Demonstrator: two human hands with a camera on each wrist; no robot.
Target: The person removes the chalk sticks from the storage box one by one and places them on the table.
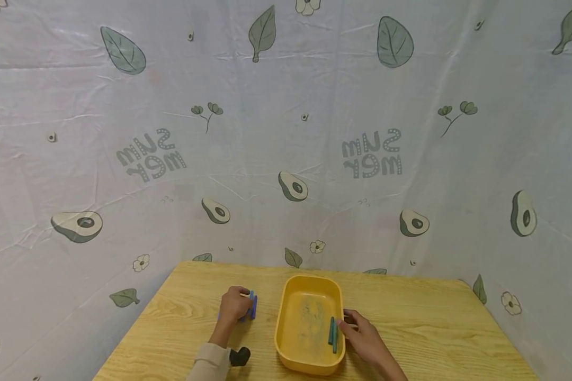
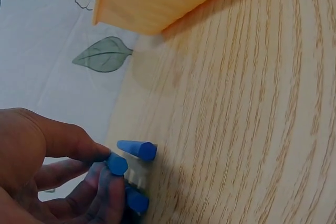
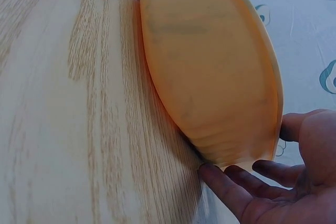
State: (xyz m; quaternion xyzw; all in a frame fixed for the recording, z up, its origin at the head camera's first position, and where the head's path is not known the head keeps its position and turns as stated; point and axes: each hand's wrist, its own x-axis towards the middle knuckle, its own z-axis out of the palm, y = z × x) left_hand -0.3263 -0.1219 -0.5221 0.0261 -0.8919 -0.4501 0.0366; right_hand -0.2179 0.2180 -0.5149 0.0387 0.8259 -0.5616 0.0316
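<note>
Between thumb and fingertips, my left hand pinches a blue chalk stick. Two more blue chalk sticks are close by it in the left wrist view, one partly hidden behind the fingers. From the head, blue sticks show beside that hand on the table's left. A yellow tray stands right of them, its floor smudged. My right hand grips the tray's right side, thumb over the rim and fingers along the outer wall. Two dark green chalk sticks lie inside, near that thumb.
The wood-grain table extends on both sides of the tray. A printed curtain with leaves and avocados hangs behind its far edge. A black wrist strap piece juts from the left sleeve.
</note>
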